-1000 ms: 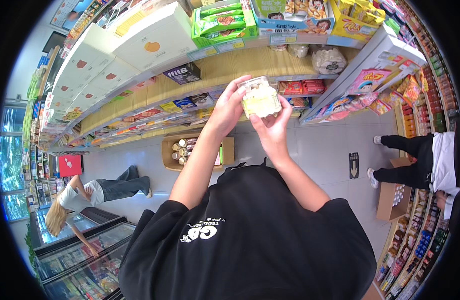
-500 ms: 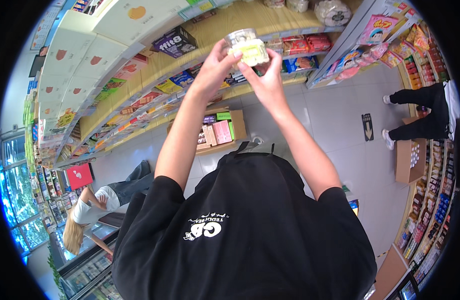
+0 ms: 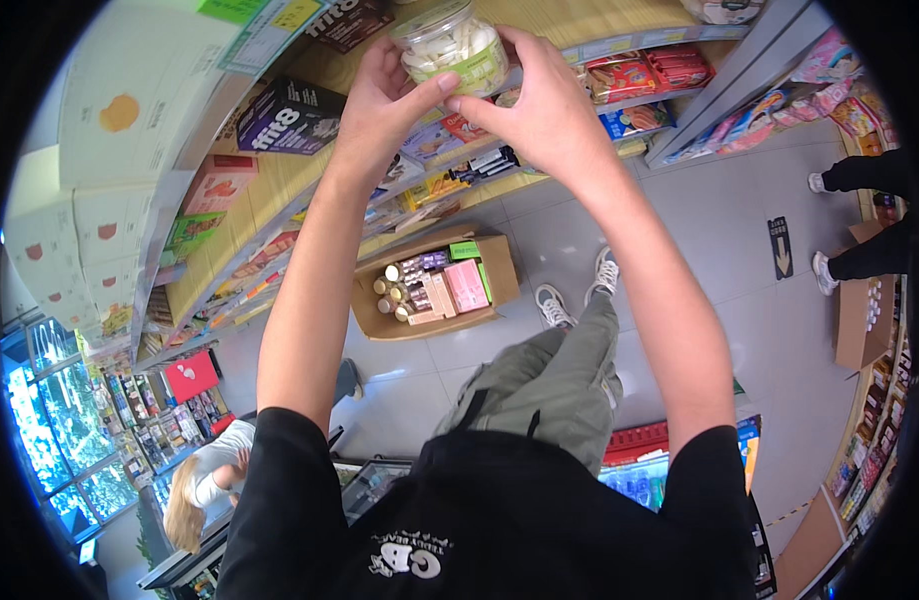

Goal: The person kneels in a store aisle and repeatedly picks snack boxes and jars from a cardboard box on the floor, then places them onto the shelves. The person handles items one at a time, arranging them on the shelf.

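Head view | left hand [image 3: 379,105] and right hand [image 3: 544,100] both clasp clear tub [image 3: 451,45] at far wooden shelf [image 3: 309,170] | keep it level, fingers clamped on sides, clear of purple box [image 3: 289,117] at left.

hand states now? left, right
Left hand: closed on the clear plastic jar of white pieces.
Right hand: closed on the same jar's other side.
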Available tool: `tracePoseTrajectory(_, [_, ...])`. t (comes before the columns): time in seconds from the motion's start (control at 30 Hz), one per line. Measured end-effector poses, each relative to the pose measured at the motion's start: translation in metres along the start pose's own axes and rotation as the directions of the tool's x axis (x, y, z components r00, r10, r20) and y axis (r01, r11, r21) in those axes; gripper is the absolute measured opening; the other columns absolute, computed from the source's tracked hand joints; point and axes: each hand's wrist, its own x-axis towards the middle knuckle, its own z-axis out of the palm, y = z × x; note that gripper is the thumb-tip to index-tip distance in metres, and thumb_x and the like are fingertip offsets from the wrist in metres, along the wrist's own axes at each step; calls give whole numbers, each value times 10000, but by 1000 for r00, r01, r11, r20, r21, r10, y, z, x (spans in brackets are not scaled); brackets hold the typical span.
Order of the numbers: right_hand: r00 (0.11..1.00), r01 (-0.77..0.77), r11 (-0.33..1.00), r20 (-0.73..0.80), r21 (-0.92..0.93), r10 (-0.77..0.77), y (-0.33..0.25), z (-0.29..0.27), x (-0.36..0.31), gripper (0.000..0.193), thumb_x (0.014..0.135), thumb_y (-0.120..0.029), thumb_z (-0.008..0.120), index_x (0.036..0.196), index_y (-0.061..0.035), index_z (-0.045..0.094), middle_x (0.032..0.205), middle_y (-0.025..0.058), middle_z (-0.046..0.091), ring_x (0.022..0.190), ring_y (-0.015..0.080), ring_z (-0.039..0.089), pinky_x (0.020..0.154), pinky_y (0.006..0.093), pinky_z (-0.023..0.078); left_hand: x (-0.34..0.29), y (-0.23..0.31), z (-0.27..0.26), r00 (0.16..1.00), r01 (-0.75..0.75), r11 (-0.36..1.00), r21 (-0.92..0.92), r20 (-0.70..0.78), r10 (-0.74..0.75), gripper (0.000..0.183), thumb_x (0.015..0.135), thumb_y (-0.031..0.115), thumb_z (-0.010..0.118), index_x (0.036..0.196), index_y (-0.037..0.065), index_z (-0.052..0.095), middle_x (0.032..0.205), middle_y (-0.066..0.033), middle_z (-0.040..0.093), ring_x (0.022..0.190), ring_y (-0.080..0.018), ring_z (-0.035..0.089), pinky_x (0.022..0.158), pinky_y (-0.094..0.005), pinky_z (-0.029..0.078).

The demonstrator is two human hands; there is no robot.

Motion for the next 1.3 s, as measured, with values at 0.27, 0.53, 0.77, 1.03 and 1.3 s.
tracePoseTrajectory(0.27, [996,48,979,79,-198,-33,24,21,46,709,818,-324,850,1365,41,585,1184,284,729,1119,436,710,946,487,571,33,-33,-12,996,-28,986,164,-74,41,790,922,159,850,1552,-8,403,1502,-139,558,1411,-230,539,1177,-368,439])
tracePoseTrajectory(0.53, [974,-8,926,205,-377,92,36,35,81,682,842,-314,851,1343,39,552,1044,301,741,1035,460,724,886,513,573,60,-63,-25,988,9,960,280,-151,34,965,866,173,910,1586,-46,307,1511,-219,520,1378,-283,569,1119,-369,532])
tracePoseTrajectory(0.77, [969,23,937,237,-348,64,55,53,94,702,845,-332,854,1351,40,540,1076,298,726,1055,467,706,892,517,567,69,-86,-33,973,6,968,251,-225,53,943,862,141,900,1554,-70,296,1493,-223,524,1371,-282,571,1110,-366,539])
tracePoseTrajectory(1.03, [982,77,945,190,-317,-17,68,67,109,677,854,-263,848,1371,4,502,1290,311,611,1204,490,622,1015,513,538,91,-105,-43,939,-4,977,212,-336,77,843,833,144,919,1459,-75,399,1455,-221,556,1347,-281,593,1103,-377,536])
tracePoseTrajectory(1.3, [983,57,931,183,-360,11,78,80,138,625,878,-239,798,1362,33,511,1263,329,643,1148,471,665,959,519,565,110,-111,-47,917,90,957,274,-398,28,772,820,130,911,1418,-60,460,1419,-204,600,1302,-282,631,1097,-373,536])
